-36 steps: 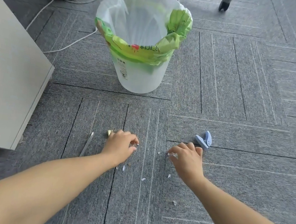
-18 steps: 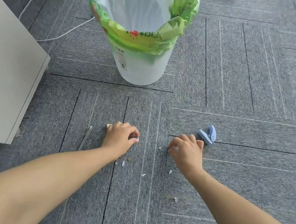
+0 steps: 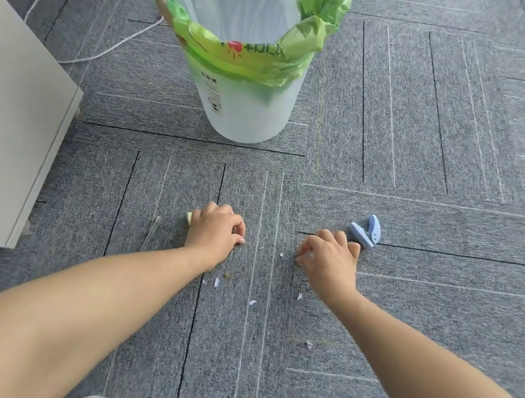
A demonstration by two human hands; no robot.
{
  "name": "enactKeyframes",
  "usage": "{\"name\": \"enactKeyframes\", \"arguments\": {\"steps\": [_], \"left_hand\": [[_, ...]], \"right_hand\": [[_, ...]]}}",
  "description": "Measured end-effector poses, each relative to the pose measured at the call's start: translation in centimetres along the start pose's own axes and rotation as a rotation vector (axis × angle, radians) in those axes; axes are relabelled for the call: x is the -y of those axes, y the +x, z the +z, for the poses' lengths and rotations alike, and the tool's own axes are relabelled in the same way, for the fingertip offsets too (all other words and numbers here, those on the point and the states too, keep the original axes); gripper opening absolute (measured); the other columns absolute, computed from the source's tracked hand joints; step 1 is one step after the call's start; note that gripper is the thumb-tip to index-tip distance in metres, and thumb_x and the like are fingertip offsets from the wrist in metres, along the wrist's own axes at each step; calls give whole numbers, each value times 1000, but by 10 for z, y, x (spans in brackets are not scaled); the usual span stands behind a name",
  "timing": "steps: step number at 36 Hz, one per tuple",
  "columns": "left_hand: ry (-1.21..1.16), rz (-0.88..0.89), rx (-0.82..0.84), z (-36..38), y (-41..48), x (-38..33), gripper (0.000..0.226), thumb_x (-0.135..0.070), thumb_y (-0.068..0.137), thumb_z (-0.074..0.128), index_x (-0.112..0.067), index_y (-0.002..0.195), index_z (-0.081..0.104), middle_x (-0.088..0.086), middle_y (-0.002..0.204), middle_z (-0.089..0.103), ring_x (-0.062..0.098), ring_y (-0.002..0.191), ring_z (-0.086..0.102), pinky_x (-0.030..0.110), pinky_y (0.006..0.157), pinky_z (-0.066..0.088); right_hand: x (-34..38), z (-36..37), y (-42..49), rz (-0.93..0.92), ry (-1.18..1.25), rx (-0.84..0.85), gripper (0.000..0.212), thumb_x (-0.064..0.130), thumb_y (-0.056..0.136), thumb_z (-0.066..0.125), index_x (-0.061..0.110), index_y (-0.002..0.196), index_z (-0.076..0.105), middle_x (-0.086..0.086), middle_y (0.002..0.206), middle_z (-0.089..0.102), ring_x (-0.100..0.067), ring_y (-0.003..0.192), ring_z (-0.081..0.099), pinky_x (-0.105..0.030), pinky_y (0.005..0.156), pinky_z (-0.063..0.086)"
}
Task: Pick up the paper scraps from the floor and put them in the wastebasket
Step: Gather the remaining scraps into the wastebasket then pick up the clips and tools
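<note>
Both hands are low on the carpet, each with fingers curled in a pinching grip. The left hand (image 3: 214, 232) is closed at the fingertips, and the right hand (image 3: 327, 260) also; whether either really holds a scrap I cannot tell, the pieces are too small. Several scraps (image 3: 216, 281) lie just behind both grips, toward the person, and the wastebasket (image 3: 244, 106) stands well ahead of them. The risk, I think, is that such tiny bits slip from the pinch on the way to the wastebasket, or cling to the carpet fibres and are missed. The blue clip (image 3: 366, 232) beside the right grip could be taken by mistake.
</note>
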State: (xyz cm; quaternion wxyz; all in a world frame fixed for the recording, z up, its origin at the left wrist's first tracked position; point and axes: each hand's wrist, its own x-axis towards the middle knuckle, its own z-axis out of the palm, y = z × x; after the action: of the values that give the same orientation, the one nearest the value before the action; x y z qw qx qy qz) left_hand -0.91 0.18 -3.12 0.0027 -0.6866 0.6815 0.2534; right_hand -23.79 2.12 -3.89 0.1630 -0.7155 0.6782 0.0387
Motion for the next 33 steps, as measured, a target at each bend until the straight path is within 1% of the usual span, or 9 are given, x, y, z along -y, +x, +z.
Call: {"name": "enactKeyframes", "arguments": {"steps": [6,9,13,16,18,21,24,27,33], "left_hand": [[44,-1,28,-1,0,-5,11,-43,86,65,-35,81,59,-14,100,51,16,108,40,38,98,29],[2,-14,4,-4,-1,1,10,-42,87,64,-35,83,59,-15,103,50,13,110,41,38,101,28],[-41,-89,-2,-9,-3,19,9,-39,86,66,-33,85,60,-9,109,56,17,116,44,42,105,31],[-78,-127,19,-10,-7,30,8,-38,86,66,-31,86,62,-6,112,57,21,118,43,46,108,31],[-57,-97,51,-8,-11,32,9,-41,86,66,-33,87,62,-8,112,57,20,118,42,47,109,28],[-31,-26,68,-7,-15,28,9,-45,85,65,-38,85,59,-15,106,52,16,116,42,42,105,27],[-26,9,58,-5,-16,19,9,-45,86,63,-37,87,60,-17,102,48,14,114,41,39,102,26],[2,-1,54,-3,-14,12,11,-46,86,63,-36,87,60,-14,106,50,15,114,39,40,102,25],[9,-40,27,2,-11,10,11,-47,86,64,-36,87,63,-15,102,49,15,113,42,40,102,26]], "right_hand": [[2,-3,1,7,-11,48,14,48,86,62,37,93,67,15,103,53,-14,102,38,-37,87,25],[1,-7,-1,50,53,15,12,48,87,62,38,92,66,17,103,53,-12,100,37,-35,85,26],[-13,-12,-6,96,103,-17,14,47,86,63,36,93,66,15,106,54,-13,102,39,-38,90,32],[-24,-15,-8,123,124,-18,9,45,86,65,37,89,65,15,105,55,-13,109,39,-37,90,28],[-26,-16,-9,114,112,12,7,45,86,65,38,88,65,16,103,55,-13,108,39,-36,87,26],[-23,-17,-11,86,105,45,8,46,84,67,39,87,65,16,98,53,-14,104,40,-36,86,25],[-19,-15,-13,65,83,56,10,48,83,67,39,86,66,15,99,51,-14,104,39,-36,85,23],[-17,-12,-13,59,42,70,12,50,82,67,38,87,66,14,101,51,-15,103,38,-36,85,23],[-14,-11,-11,71,24,47,14,49,81,68,38,87,63,13,102,51,-15,101,38,-36,87,26]]}}
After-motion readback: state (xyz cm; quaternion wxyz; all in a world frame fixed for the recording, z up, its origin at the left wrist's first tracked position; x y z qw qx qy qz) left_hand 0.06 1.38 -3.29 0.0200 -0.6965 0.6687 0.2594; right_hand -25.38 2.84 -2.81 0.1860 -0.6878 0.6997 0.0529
